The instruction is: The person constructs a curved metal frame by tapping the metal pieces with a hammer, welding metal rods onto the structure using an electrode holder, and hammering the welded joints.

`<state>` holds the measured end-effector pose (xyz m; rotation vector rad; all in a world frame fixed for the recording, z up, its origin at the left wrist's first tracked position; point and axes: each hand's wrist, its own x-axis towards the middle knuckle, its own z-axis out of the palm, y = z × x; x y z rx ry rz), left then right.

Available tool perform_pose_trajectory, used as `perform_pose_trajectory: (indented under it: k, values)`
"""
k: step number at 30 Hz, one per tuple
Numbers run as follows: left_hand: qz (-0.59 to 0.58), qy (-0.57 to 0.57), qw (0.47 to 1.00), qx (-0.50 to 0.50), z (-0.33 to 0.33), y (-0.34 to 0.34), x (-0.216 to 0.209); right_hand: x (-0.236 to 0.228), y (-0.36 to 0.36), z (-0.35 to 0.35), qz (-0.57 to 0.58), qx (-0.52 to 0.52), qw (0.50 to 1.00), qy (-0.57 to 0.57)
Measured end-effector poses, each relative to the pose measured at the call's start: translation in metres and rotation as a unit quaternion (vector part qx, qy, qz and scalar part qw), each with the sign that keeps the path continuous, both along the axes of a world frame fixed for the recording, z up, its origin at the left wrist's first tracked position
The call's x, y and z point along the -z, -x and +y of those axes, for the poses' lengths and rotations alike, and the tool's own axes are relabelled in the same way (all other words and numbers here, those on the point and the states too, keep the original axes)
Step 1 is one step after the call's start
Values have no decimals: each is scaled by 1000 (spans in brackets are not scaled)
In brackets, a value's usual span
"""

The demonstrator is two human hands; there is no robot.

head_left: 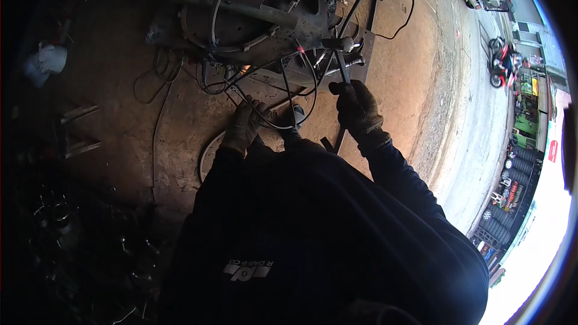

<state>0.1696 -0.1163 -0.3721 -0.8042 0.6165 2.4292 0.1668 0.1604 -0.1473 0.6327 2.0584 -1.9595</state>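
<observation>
My right hand, in a dark work glove, is closed round the handle of a hammer. The hammer's head is up beside the edge of a heavy, dark metal work stand. Below that stand is a frame of thin bent metal rods, with curved and straight pieces joined together. A small red spot shows on its upper part. My left hand, also gloved, is closed on the frame's lower left side; its fingertips are partly hidden in shadow. A small orange glow shows between the rods and the stand.
A thin cable runs over the brown floor on the left, near a metal bracket and a whitish bundle. Dark metal parts lie at lower left. Beyond the floor's right edge runs a road with a red motorcycle.
</observation>
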Motion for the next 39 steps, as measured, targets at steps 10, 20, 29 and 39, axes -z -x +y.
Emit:
perform_pose_trajectory:
  k: [10,20,29,39]
  values:
    - [19,-32,999,-40,0,-3,12,9,16,13,79,-132,985,-72]
    - [-17,-38,998,-41,29,3,24,17,30,-7,82,-186,967,-154]
    - [-39,-32,997,-65,36,-2,11,18,21,-19,-13,-236,955,-178]
    - [-79,-19,995,-61,33,-3,-2,18,27,-13,263,-260,903,-219]
